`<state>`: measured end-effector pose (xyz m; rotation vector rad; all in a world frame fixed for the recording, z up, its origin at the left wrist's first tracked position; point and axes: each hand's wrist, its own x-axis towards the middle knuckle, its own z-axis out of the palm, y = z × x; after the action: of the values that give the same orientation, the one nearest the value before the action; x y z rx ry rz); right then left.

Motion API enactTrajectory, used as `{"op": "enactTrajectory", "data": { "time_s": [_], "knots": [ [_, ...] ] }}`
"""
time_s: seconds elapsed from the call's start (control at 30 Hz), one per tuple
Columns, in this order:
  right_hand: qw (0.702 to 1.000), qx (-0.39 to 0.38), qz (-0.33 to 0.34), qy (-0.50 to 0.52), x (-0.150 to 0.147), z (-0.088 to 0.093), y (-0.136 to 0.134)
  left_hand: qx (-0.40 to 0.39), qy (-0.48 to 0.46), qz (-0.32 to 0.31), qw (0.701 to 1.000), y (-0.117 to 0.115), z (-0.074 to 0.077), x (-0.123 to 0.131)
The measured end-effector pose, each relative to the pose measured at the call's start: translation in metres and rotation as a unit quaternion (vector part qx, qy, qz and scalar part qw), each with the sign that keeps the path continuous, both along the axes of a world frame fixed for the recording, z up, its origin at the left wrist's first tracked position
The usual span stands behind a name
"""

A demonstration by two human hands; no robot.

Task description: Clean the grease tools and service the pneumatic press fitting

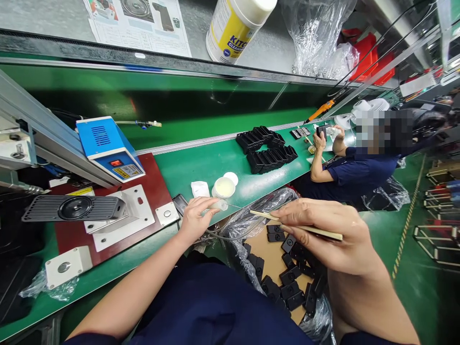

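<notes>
My left hand [196, 220] pinches a small translucent round plastic piece [223, 205] between thumb and fingers. A thin, flat wooden stick [325, 233] is gripped in my right hand [330, 232], its tip pointing left toward that piece but apart from it. Just beyond my left hand stands an open white jar [224, 188] with pale yellow contents. Its likely lid, a white disc [232, 178], lies behind it. Beside the jar is a folded white wipe or paper [200, 189].
A press fixture with a black speaker-like part [74, 207] and a blue control box [109, 148] stands left. Black parts [268, 148] are grouped on the green bench [187, 165]. Below, a plastic-lined box [276, 254] holds black pieces. A co-worker [334, 167] sits right.
</notes>
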<state>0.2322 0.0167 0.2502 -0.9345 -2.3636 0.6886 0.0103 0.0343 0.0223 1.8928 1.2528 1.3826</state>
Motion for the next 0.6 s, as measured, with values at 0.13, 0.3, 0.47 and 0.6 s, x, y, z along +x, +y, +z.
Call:
{"op": "enactTrajectory", "data": {
  "time_s": [0.13, 0.3, 0.47, 0.6],
  "knots": [
    [1.0, 0.0, 0.013, -0.02, -0.008, -0.005, 0.002, 0.001, -0.012, -0.024, 1.0, -0.001, 0.002, 0.002],
    [0.998, -0.006, 0.042, -0.041, -0.017, -0.013, 0.004, -0.006, -0.007, -0.026, 1.0, -0.003, 0.002, 0.002],
    [0.998, 0.001, 0.038, -0.044, -0.022, -0.014, 0.004, -0.002, -0.003, -0.006, 1.0, -0.004, 0.001, 0.001],
    [0.998, 0.003, 0.044, -0.052, -0.024, -0.012, 0.003, 0.001, 0.007, -0.013, 1.0, -0.004, 0.001, 0.002]
  ]
}}
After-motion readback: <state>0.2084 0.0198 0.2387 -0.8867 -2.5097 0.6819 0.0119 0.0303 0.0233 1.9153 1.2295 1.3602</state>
